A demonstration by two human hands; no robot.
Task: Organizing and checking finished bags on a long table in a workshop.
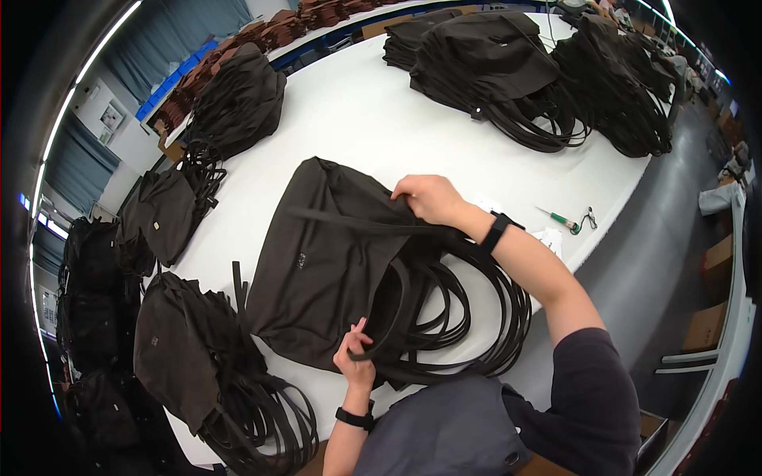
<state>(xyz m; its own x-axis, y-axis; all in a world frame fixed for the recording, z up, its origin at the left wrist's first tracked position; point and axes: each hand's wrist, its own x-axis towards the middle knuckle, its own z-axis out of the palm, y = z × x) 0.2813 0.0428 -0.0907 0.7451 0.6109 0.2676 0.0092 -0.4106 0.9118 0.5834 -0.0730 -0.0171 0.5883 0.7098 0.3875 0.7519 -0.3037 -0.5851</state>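
Observation:
A large dark brown fabric bag (305, 262) lies across the middle of the white table (333, 111), with long straps (496, 317) looped over its right side. My right hand (422, 197) pinches the bag's upper right edge. Lower down, at the bag's near side, my left hand (353, 349) is closed on a curved strap (373, 337), some fingers raised. A green-handled pointed tool (560, 218) with a small dark metal piece attached or beside it lies by my right forearm, near white paper tags (549, 238).
Similar dark bags are piled at the far right (484, 63), far left (238, 103), middle left (163, 214) and near left (178, 349). More hang or stack (91, 301) beyond the left edge. Brown pieces (246, 40) line a back table. An aisle with cardboard boxes (706, 325) runs along the right.

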